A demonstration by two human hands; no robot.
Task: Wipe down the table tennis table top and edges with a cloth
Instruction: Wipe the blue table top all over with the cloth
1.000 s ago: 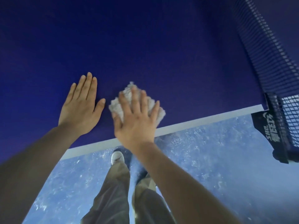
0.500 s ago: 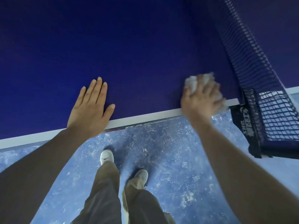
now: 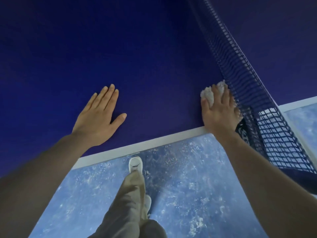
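Cloth [image 3: 209, 95] sits under the right hand [image 3: 220, 110], a pale, nubbly wad pressed onto the blue table [image 3: 137, 57] right where the net [image 3: 240, 74] meets the near edge. The fingers [image 3: 224, 93] lie fairly straight and spread over it, pressing down rather than gripping; tufts show past the fingertips and beside the thumb, and the outer fingers touch or slip behind the mesh, though which cannot be told. That flat press probably keeps the cloth bearing on the surface as it works into the corner by the net, where dust would likely collect. The heel of this hand rests over the white edge line [image 3: 154, 143], so the wipe seems to cover both top and border here. The left hand [image 3: 99, 114] lies palm down on the table, well apart from the cloth, fingers straight and close together, thumb out, holding nothing; it looks like a brace for a person leaning over the edge. Below, a trouser leg [image 3: 130, 203] and a white shoe [image 3: 135, 164] stand on a mottled blue floor [image 3: 188, 186]. A dark net bracket [image 3: 242, 133] hangs just beyond the right wrist. No containers are in view, so there are no contents to report.
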